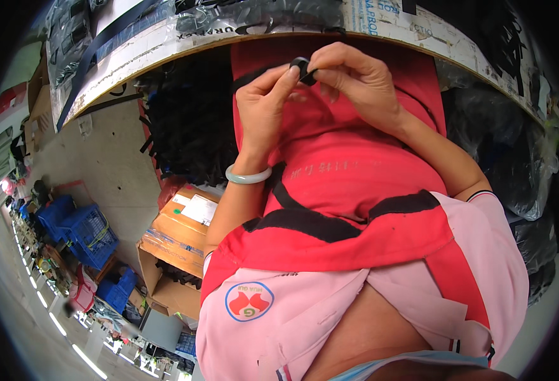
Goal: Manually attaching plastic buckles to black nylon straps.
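Pink fabric shirt (305,311) is nearest the camera, below the red cloth apron with black trim (349,171). Small black piece, maybe a plastic buckle (303,71), is over the apron's upper part. Left hand (262,105): thumb and index clamped on it; flat black strap (249,79) trails left. Right hand (368,82): thumb and index pinched on its right end. Step looks like fitting strap to piece; next move probably calls for a steady left pinch while the right pulls. White-topped worktable (130,66) beyond apron; brown cardboard box (175,238) left of it.

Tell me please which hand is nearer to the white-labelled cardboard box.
Left. In the picture, the left hand is up and right of the box; the right hand is farther right.
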{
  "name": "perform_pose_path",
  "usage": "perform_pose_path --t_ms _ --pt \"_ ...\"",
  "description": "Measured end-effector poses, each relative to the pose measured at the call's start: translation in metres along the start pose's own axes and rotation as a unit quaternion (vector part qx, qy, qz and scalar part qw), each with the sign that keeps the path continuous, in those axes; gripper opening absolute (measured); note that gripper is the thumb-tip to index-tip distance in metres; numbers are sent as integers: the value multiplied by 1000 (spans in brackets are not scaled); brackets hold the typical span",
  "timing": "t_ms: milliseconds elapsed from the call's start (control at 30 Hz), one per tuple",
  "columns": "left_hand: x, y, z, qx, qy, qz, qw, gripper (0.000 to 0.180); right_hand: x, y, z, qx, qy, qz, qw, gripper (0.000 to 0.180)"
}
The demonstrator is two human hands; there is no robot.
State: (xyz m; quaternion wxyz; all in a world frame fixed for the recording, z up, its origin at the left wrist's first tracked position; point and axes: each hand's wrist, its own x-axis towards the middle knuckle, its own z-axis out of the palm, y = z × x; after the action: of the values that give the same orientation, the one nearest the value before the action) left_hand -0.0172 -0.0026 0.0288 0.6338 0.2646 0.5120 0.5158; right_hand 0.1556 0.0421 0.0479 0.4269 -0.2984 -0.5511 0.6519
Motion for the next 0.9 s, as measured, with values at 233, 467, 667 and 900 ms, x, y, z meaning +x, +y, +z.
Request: perform_pose_path --t_ms 233,467,667,900 --pt "-2 4 9 14 25 101 994 16 2 -24 -7 -65 14 112 991 12" --pt "-1 -8 13 166 23 246 955 16 5 -6 -8 5 40 198 979 20" --pt "-5 -8 0 139 -14 244 960 15 9 -1 -26 89 -67 329 938 22" --pt "-37 32 -25 236 -76 154 956 13 14 15 -4 42 -81 281 955 17"
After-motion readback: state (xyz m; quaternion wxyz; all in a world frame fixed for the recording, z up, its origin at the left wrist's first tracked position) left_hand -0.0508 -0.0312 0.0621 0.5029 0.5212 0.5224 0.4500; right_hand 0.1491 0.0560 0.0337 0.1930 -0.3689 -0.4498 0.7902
